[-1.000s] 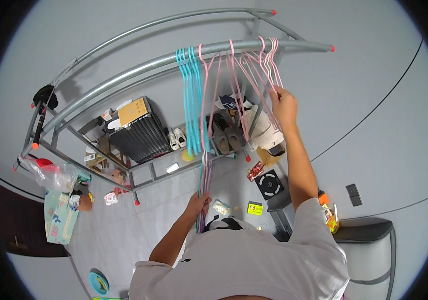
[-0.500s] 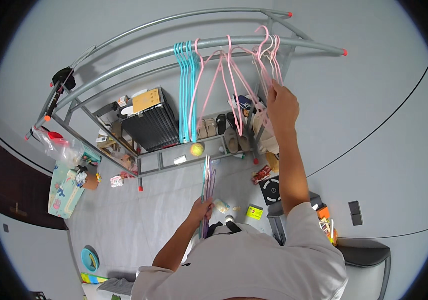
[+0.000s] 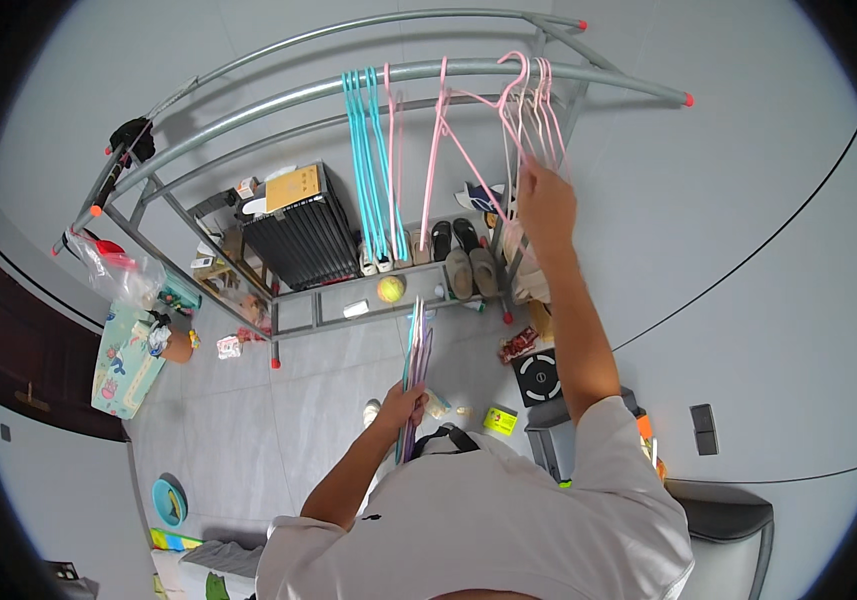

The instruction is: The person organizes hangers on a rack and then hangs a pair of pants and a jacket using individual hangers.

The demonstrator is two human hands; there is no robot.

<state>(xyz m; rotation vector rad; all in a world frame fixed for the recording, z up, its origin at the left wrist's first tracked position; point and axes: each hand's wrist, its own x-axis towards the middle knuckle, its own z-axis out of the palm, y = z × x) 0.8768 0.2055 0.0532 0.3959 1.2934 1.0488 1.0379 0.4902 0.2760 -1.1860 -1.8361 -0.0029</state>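
My left hand (image 3: 405, 408) is closed around a bundle of clothes hangers (image 3: 416, 345) in teal, white and purple, held upright low in front of my body. At the rail's right part, my right hand (image 3: 548, 205) has its fingers closed on a pink clothes hanger (image 3: 508, 108), whose hook is at the rail; its lower part is partly hidden by the hand. Just right of it, several pale and pink hangers (image 3: 546, 100) hang close together. Further left hang two spaced-out pink hangers, one of them the middle hanger (image 3: 435, 150), and a group of turquoise hangers (image 3: 363, 170).
The grey metal rack (image 3: 238, 125) spans the far side, with red end caps. Beneath are a black ribbed box (image 3: 298, 245), shoes (image 3: 458, 270) and a yellow ball (image 3: 390, 289). A plastic bag (image 3: 118, 272) hangs left. A chair (image 3: 728, 515) stands at lower right.
My right hand has moved slightly left along the rail with the pink hanger. The pink hangers left of it have swung and now hang narrower. My left hand keeps its bundle.
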